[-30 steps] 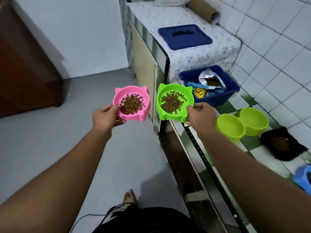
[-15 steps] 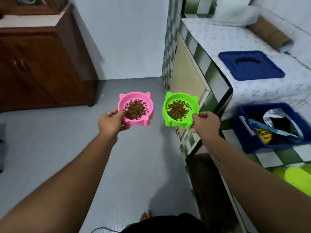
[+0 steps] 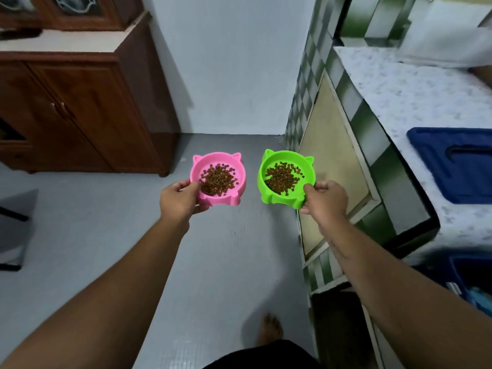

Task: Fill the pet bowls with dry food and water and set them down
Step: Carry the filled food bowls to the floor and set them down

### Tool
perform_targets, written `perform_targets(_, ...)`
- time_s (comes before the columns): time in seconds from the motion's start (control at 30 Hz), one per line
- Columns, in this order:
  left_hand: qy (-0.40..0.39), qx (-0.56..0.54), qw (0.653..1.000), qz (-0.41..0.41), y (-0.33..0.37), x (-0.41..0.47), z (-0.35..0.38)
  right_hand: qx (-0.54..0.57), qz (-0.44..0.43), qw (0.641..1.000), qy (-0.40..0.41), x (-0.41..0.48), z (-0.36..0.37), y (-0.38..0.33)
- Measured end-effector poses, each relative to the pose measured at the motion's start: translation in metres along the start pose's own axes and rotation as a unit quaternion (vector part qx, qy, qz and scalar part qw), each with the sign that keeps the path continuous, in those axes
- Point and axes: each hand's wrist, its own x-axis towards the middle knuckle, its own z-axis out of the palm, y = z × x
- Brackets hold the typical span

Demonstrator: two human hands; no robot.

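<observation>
The step in hand looks like carrying two filled bowls to a spot on the grey floor (image 3: 106, 235) and setting them down. The pink cat-eared plastic bowl (image 3: 216, 157) is sitting just left of the frame's centre and the bright green cat-eared plastic bowl (image 3: 288, 155) just right of it. They are level with each other, apart, and both in the air above the floor. Each is carrying a loose heap of brown dry kibble, in the pink (image 3: 218, 179) and in the green (image 3: 282, 178).

To do this well, the rims should be level while the body is lowering, with the bend coming from the knees rather than the wrists. Each flat base should be meeting the floor before the grip is loosening, or the kibble could slide over the low near edge. No water is showing here, so that part seems not yet done.

The left hand (image 3: 181, 199) is gripping the pink bowl at its near left edge, thumb over the rim. The right hand (image 3: 326, 201) is gripping the green bowl at its near right edge in the same way. The fingers underneath are hidden, probably curled under the bases. Both forearms are reaching forward from the lower corners, nearly straight.

A brown wooden cabinet (image 3: 80, 115) is standing at upper left, and a tiled table (image 3: 426, 107) with a dark blue plastic lid (image 3: 452, 163) is running down the right side. A bare foot (image 3: 270, 328) is showing at bottom centre.
</observation>
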Motion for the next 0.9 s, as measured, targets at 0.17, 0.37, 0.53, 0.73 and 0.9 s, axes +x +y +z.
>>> perform_targets(0.17, 0.022, -0.007, 1.000, -0.012, 0.019, 0.044, 0.038, -0.017, -0.005, 1.000, -0.019, 0.069, 0.028, -0.022)
perform_targets(0.37, 0.036, -0.014, 0.999, -0.019, 0.043, 0.097, 0.071, -0.018, 0.005, 0.999, -0.026, 0.133, 0.064, -0.043)
perform_targets(0.53, 0.031, -0.023, 0.999, -0.022, 0.062, 0.167, 0.094, -0.030, 0.009, 0.999, -0.016, 0.189, 0.110, -0.058)
perform_targets(0.73, 0.009, 0.005, 0.999, -0.031, 0.096, 0.269, 0.121, -0.030, 0.022, 0.999, 0.012, 0.254, 0.175, -0.080)
perform_targets(0.9, -0.004, 0.016, 0.999, -0.038, 0.128, 0.344, 0.145, -0.046, 0.045, 0.998, 0.025, 0.325, 0.219, -0.081)
